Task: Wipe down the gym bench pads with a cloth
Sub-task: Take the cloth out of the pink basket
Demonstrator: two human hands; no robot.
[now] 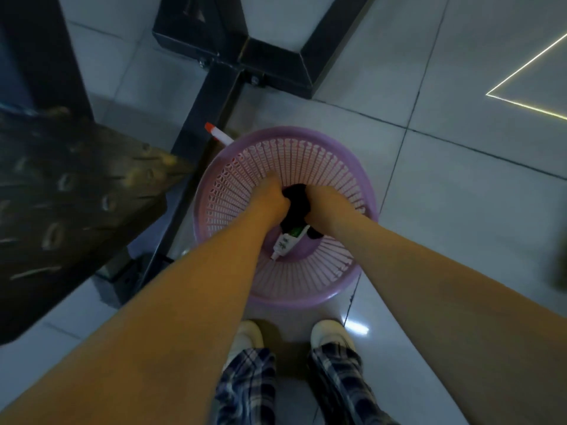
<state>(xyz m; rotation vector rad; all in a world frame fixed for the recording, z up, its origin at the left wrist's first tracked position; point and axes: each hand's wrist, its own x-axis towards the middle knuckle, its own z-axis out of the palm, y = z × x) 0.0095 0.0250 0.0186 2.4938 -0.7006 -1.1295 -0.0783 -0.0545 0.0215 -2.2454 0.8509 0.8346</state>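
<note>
Two hands meet over a dark cloth [296, 207] bunched at the middle of a purple basket [306, 294]. The left hand [271, 196] has its fingers curled down into the cloth's left side. The right hand [322, 204] is curled the same way on the right side, so both grip it, with the cloth showing as a dark wad between the knuckles.

Just nearer than the cloth, on the basket's bottom, lies a white object [287, 245] with a green patch and small print; what it is cannot be told. At the basket's far-left rim a white stem with a red tip [214, 133] juts outward.

The basket stands on a pale tiled floor [460, 210], its left rim just beside a black metal frame [221, 96] that runs away toward a bolted cross-foot. Left of the frame, higher than the floor, sits a dark bench pad [76, 194] with a feather-like pattern. Near the basket's near rim are two cream shoes [331, 332] and plaid trouser legs [245, 384].
</note>
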